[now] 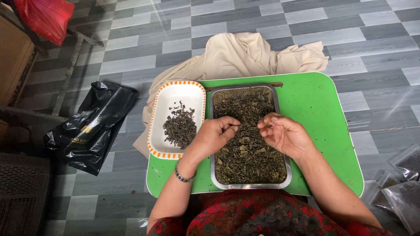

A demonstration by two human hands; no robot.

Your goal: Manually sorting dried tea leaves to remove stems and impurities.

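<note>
A metal tray full of dried green-brown leaves lies on a small green table. To its left sits a white dish with an orange-dotted rim holding a small heap of darker leaves. My left hand hovers over the tray's left side, fingers pinched together on a bit of leaf. My right hand is over the tray's right side, fingers curled with the tips pinched on a small piece. A metal bracelet circles my left wrist.
A beige cloth lies bunched on the tiled floor behind the table. A black plastic bag lies at the left, a red bag at top left beside a cardboard box. Clear packets of leaves lie at the right.
</note>
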